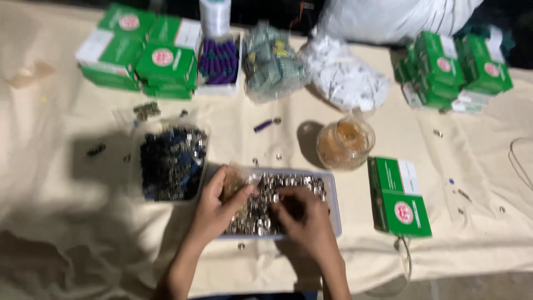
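A shallow clear tray (333, 191) full of small shiny metal pieces (277, 186) sits at the table's near edge. My left hand (219, 203) rests on the tray's left end, fingers curled over the pieces near a small clear bag. Over the middle of the tray, my right hand (302, 216) has its fingers bent down into the pieces. The frame is blurred, so whether either hand pinches a piece is unclear.
A second tray (172, 161) of dark blue and silver parts lies to the left. A clear round tub (345, 143) and a green box (400, 195) are to the right. Stacks of green boxes (141, 53), purple pieces (219, 61) and plastic bags (344, 78) line the far side.
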